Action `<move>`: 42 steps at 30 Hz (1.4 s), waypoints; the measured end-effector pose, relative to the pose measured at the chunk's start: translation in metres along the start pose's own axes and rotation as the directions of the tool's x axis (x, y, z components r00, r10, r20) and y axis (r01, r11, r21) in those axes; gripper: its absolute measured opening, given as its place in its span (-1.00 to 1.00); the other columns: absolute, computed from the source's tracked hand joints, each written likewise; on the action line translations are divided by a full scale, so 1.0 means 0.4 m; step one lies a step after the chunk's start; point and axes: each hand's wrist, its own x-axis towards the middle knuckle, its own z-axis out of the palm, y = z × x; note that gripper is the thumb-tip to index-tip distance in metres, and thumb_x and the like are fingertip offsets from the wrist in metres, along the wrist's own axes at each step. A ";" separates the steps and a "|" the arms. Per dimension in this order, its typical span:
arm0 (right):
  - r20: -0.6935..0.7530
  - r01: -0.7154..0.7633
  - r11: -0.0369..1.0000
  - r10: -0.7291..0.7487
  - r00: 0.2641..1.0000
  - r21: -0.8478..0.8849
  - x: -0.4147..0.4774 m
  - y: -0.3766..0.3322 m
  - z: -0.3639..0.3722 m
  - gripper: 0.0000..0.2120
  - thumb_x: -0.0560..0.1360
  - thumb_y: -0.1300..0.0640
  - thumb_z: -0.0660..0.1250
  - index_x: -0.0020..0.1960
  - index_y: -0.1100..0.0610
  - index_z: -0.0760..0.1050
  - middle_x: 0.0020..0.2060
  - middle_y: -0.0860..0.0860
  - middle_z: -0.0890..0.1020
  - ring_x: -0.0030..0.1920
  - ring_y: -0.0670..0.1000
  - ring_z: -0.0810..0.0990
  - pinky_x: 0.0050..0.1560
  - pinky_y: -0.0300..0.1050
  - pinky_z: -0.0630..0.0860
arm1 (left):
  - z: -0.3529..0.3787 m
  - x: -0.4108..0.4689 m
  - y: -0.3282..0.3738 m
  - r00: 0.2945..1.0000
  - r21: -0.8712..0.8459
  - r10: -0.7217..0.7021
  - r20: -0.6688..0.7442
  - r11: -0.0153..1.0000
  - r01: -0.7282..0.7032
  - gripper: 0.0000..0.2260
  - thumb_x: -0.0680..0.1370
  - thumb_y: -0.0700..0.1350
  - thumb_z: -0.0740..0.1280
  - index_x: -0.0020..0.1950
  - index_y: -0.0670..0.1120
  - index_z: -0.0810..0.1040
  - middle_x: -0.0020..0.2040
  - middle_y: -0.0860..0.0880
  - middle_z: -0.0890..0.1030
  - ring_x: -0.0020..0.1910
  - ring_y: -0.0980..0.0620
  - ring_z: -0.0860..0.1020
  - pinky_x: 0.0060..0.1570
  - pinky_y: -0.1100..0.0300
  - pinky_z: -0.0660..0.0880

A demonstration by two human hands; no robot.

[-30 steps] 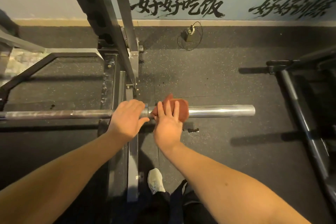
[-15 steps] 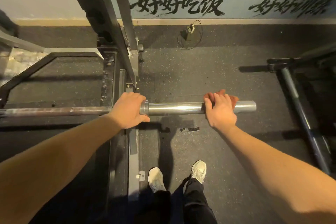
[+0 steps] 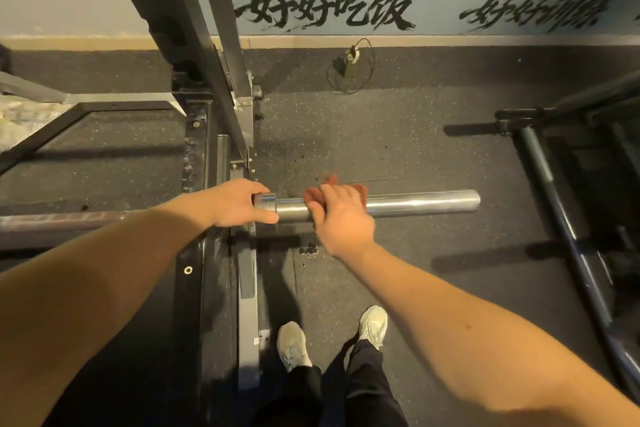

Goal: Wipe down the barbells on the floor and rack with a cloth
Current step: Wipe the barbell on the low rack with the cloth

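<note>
A steel barbell (image 3: pixel 422 204) lies level on the rack, its shiny sleeve sticking out to the right. My left hand (image 3: pixel 239 203) grips the bar right at the sleeve's collar. My right hand (image 3: pixel 341 218) wraps a reddish-brown cloth (image 3: pixel 360 189) round the sleeve a short way right of the collar; only the cloth's edges show past my fingers. The bar's shaft (image 3: pixel 69 222) runs off to the left edge.
The black rack upright (image 3: pixel 194 55) and its base frame (image 3: pixel 247 305) stand just left of my feet (image 3: pixel 294 345). A dark bar and stand (image 3: pixel 561 218) lie on the rubber floor at the right. A charger with a coiled cable (image 3: pixel 349 62) sits by the wall.
My right hand with the cloth slid out toward the sleeve's end, then back left toward the collar. My left hand kept its grip at the collar.
</note>
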 end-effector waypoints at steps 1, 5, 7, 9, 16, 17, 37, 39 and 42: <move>0.000 -0.041 0.999 0.041 0.999 0.007 0.010 0.062 -0.025 -0.64 0.68 -0.21 0.04 0.27 -0.03 0.46 0.32 -0.01 0.50 0.41 0.06 0.31 0.23 0.17 0.49 | 0.003 0.000 -0.008 1.000 -0.009 0.000 -0.001 1.000 0.000 -0.19 0.43 0.39 0.42 0.57 0.02 0.36 0.44 -0.03 0.50 0.32 -0.04 0.51 0.37 0.02 0.42; -0.150 -0.302 0.952 0.292 0.945 -0.051 0.051 0.357 -0.139 -0.32 0.57 -0.30 -0.14 0.33 0.06 0.54 0.29 0.19 0.55 0.39 0.23 0.34 0.48 0.11 0.10 | 0.012 -0.002 -0.027 1.000 -0.030 0.000 0.009 1.000 0.000 -0.11 0.35 0.53 0.35 0.57 0.12 0.34 0.46 -0.02 0.49 0.37 -0.08 0.48 0.43 -0.06 0.39; -0.132 -0.407 0.913 0.401 0.906 -0.021 0.066 0.449 -0.182 -0.32 0.62 -0.26 -0.10 0.37 0.18 0.50 0.39 0.26 0.47 0.48 0.29 0.25 0.57 0.14 0.02 | 0.007 0.002 -0.025 1.000 -0.054 0.022 0.022 0.998 -0.020 -0.25 0.45 0.41 0.38 0.56 0.10 0.37 0.44 -0.02 0.51 0.34 -0.06 0.50 0.41 -0.02 0.40; -0.133 -0.471 0.882 0.468 0.874 0.009 0.082 0.481 -0.180 -0.42 0.68 -0.16 -0.05 0.40 0.23 0.45 0.46 0.27 0.41 0.55 0.30 0.15 0.60 0.16 -0.06 | -0.004 0.009 -0.025 0.998 -0.079 0.025 0.061 0.997 -0.020 -0.26 0.47 0.37 0.39 0.57 0.07 0.37 0.45 -0.01 0.50 0.32 -0.01 0.50 0.40 0.04 0.38; -0.163 -0.320 0.941 0.334 0.928 0.108 -0.012 0.120 -0.032 -0.50 0.68 -0.09 -0.09 0.37 0.10 0.47 0.46 0.09 0.41 0.60 0.15 0.05 0.52 0.21 0.20 | -0.009 0.004 -0.039 0.984 -0.183 -0.009 0.176 0.982 0.042 -0.08 0.21 0.58 0.40 0.45 0.15 0.36 0.49 0.02 0.44 0.42 0.00 0.45 0.49 -0.06 0.33; -0.129 -0.265 0.957 0.279 0.952 0.115 -0.026 0.054 0.000 -0.57 0.70 -0.06 -0.04 0.40 0.06 0.44 0.49 0.06 0.38 0.61 0.13 0.03 0.50 0.22 0.29 | -0.001 0.002 -0.042 0.989 -0.166 -0.010 0.150 0.985 0.035 -0.11 0.20 0.61 0.38 0.40 0.18 0.36 0.44 0.03 0.49 0.37 0.00 0.50 0.45 -0.07 0.38; -0.181 -0.245 0.958 0.271 0.946 0.150 -0.009 0.287 -0.086 -0.62 0.71 -0.08 0.02 0.38 0.07 0.43 0.48 0.05 0.39 0.59 0.10 0.10 0.45 0.26 0.25 | 0.082 -0.070 -0.001 0.939 0.261 0.169 -0.300 0.961 -0.089 -0.24 0.39 0.38 0.46 0.47 -0.02 0.47 0.29 0.00 0.60 0.28 -0.05 0.53 0.38 0.02 0.38; -0.212 -0.307 0.940 0.334 0.918 0.147 0.001 0.277 -0.081 -0.62 0.72 -0.03 0.01 0.41 0.07 0.44 0.50 0.06 0.37 0.60 0.13 0.05 0.43 0.27 0.27 | 0.054 -0.067 0.003 0.967 0.124 0.117 -0.226 0.988 -0.091 -0.30 0.43 0.28 0.50 0.47 -0.02 0.48 0.30 -0.04 0.60 0.19 -0.05 0.57 0.26 0.06 0.48; -0.196 -0.283 0.952 0.302 0.933 0.117 -0.013 0.147 -0.029 -0.61 0.72 -0.01 0.02 0.48 0.01 0.40 0.52 0.03 0.36 0.61 0.12 0.01 0.43 0.24 0.32 | 0.021 -0.054 -0.006 0.999 -0.070 0.022 -0.044 0.997 -0.025 -0.24 0.42 0.35 0.48 0.52 0.03 0.42 0.31 -0.01 0.57 0.04 0.05 0.61 0.06 0.16 0.55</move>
